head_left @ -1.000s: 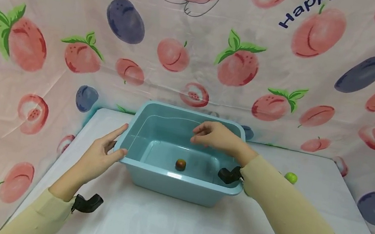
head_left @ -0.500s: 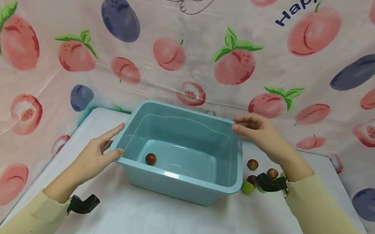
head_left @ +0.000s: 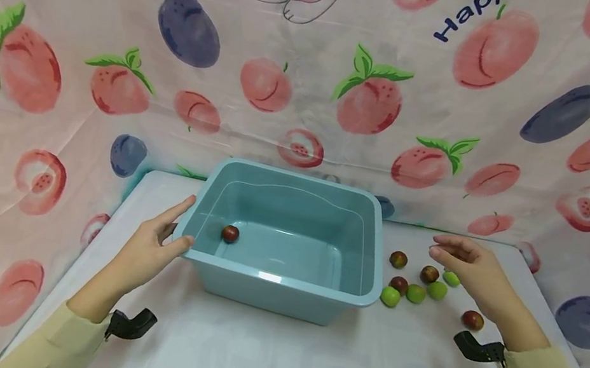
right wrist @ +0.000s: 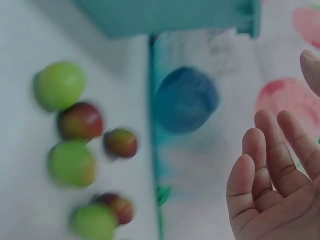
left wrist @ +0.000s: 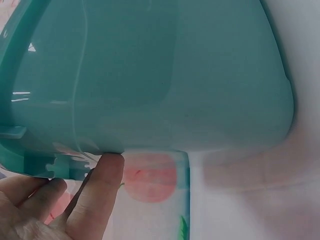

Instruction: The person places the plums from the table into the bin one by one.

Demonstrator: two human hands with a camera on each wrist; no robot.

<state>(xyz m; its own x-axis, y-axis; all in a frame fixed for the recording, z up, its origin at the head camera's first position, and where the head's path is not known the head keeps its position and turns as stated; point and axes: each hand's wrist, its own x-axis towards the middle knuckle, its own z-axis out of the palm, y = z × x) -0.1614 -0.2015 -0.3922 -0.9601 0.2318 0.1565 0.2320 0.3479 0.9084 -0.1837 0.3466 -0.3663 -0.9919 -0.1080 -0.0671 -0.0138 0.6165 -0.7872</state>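
A light blue plastic basin (head_left: pixel 279 284) stands on the white table. My left hand (head_left: pixel 147 257) grips its left rim, the thumb at the front corner; in the left wrist view the fingers (left wrist: pixel 102 192) reach up against the outer wall. Inside the basin, near its left end, lies one small round red-brown fruit (head_left: pixel 230 234). My right hand (head_left: pixel 475 270) is over the right side of the table, fingers relaxed and holding nothing, close over a bright green fruit (head_left: pixel 451 278). In the right wrist view the right hand (right wrist: pixel 277 190) shows its spread fingers and palm.
Several small fruits lie loose right of the basin: green ones such as a green fruit (head_left: pixel 390 296) by its corner, and mottled red-brown ones such as a red-brown fruit (head_left: pixel 473 320). A fruit-printed cloth (head_left: pixel 311 83) hangs behind the table (head_left: pixel 266 366).
My right hand has moved from over the basin out to the right above the loose fruits. The fruit in the basin has rolled left. My left hand has stayed at the rim.
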